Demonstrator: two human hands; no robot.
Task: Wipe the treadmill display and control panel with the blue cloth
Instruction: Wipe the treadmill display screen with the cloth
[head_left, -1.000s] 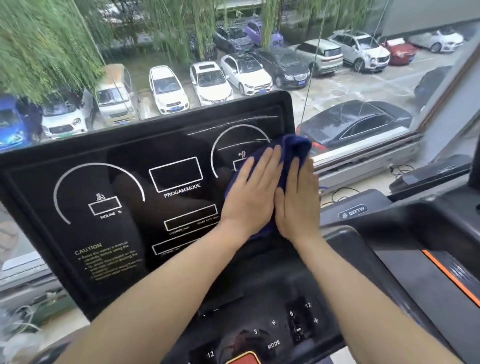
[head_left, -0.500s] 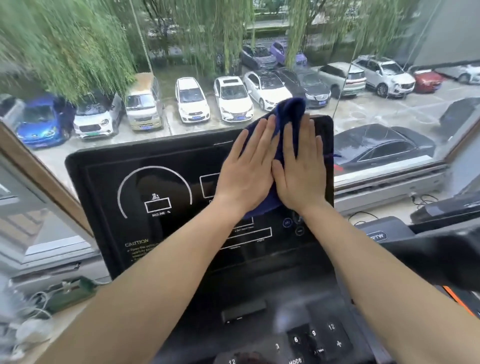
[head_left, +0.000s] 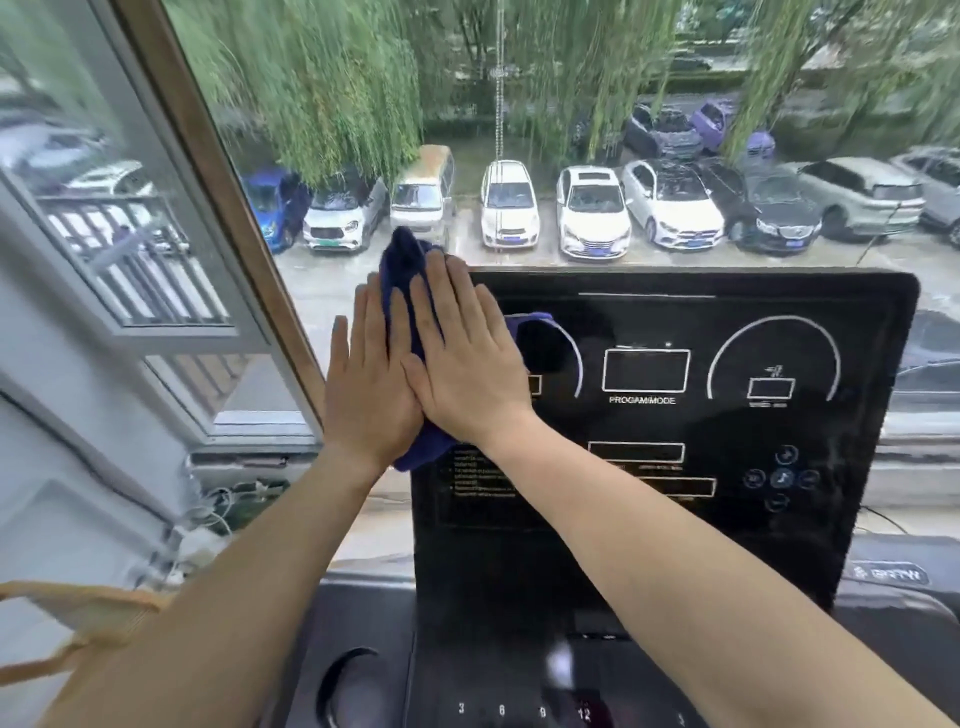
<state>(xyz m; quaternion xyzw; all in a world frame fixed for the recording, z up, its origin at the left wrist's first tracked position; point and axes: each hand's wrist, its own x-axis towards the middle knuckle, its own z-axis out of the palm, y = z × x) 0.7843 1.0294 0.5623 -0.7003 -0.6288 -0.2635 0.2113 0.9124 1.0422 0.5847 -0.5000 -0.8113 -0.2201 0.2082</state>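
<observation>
The treadmill display (head_left: 675, 415) is a black glossy upright panel with white dial outlines and the words PROGAM/MODE. Below it lies the control panel (head_left: 524, 709) with numbered keys. A dark blue cloth (head_left: 402, 260) is spread over the display's upper left corner and sticks out above its top edge. My left hand (head_left: 363, 387) and my right hand (head_left: 462, 364) lie flat side by side on the cloth, pressing it to the panel. The left hand reaches past the panel's left edge. The hands hide the left dial.
A window with a brown frame (head_left: 228, 218) stands right behind the display, with parked cars and willow trees outside. Cables and plugs (head_left: 208, 519) lie on the sill at left. A round cup holder (head_left: 353, 686) sits left of the keys. A tan strap (head_left: 78, 623) hangs at lower left.
Both hands have slid the cloth from the display's right side, up to its top edge, then across to the upper left corner. My view has swung left with them.
</observation>
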